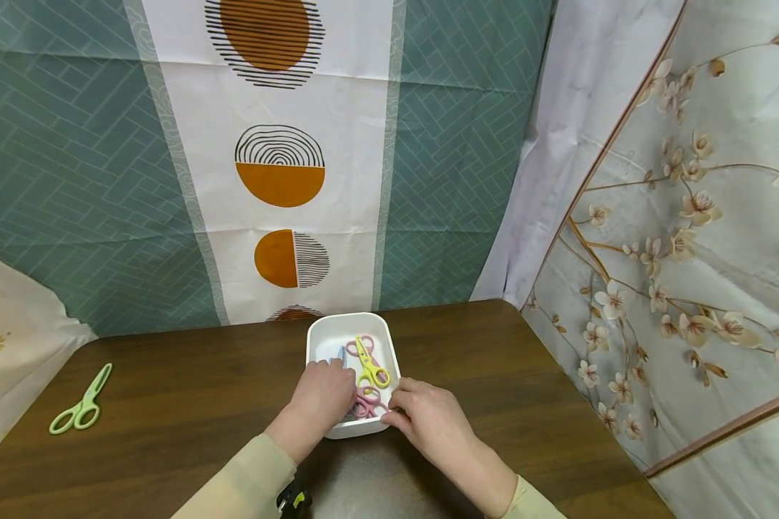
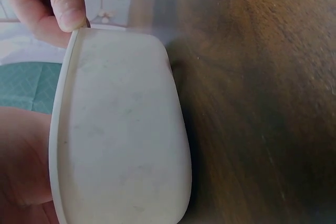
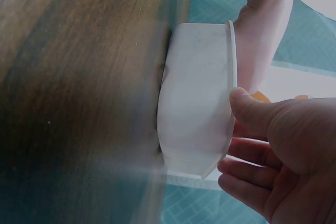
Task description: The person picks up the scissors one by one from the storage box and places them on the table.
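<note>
Inside the white bin (image 1: 358, 430), the pink scissors (image 1: 367, 404) lie at the near end, just right of your left hand (image 1: 324, 393), whose fingers are hidden, so their grip can't be told. Your right hand's (image 1: 430, 418) fingers pinch the bin's near right rim. Beyond, the yellow scissors (image 1: 367, 365) point toward the bin's far end; green scissors (image 1: 81, 406) lie on the worktop (image 1: 201, 404), well left of the bin.

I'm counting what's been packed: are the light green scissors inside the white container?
No, the light green scissors lie on the brown table, left of the white container.
</note>
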Demonstrator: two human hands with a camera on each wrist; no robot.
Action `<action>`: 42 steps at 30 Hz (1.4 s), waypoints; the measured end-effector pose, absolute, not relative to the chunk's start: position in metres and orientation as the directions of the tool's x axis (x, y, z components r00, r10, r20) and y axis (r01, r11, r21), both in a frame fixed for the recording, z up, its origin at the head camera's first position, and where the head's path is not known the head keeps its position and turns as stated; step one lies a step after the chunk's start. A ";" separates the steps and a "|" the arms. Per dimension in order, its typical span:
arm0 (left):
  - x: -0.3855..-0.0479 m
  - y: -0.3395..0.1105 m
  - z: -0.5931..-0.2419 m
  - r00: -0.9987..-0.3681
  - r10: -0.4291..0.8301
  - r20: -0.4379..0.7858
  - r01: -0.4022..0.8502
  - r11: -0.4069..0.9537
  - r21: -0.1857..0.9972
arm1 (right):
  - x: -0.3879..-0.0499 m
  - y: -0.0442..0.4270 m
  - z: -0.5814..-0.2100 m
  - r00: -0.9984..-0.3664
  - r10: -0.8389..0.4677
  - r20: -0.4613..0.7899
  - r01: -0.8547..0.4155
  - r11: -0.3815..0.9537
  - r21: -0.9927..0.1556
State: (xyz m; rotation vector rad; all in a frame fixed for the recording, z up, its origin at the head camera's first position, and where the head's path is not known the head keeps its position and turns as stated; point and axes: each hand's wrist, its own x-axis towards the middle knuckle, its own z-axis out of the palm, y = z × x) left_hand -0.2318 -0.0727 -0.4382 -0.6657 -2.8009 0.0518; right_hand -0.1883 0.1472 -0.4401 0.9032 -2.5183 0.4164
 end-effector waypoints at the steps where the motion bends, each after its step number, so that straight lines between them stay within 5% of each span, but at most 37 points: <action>1: -0.232 -0.073 -0.438 -0.862 0.444 0.244 0.435 0.896 -0.092 | -0.188 0.147 -0.440 -0.696 -0.527 0.488 -0.656 0.743 -0.134; 42: -0.228 -0.069 -0.427 -0.897 0.422 0.132 0.417 0.906 -0.069 | -0.188 0.147 -0.440 -0.684 -0.533 0.498 -0.664 0.738 -0.121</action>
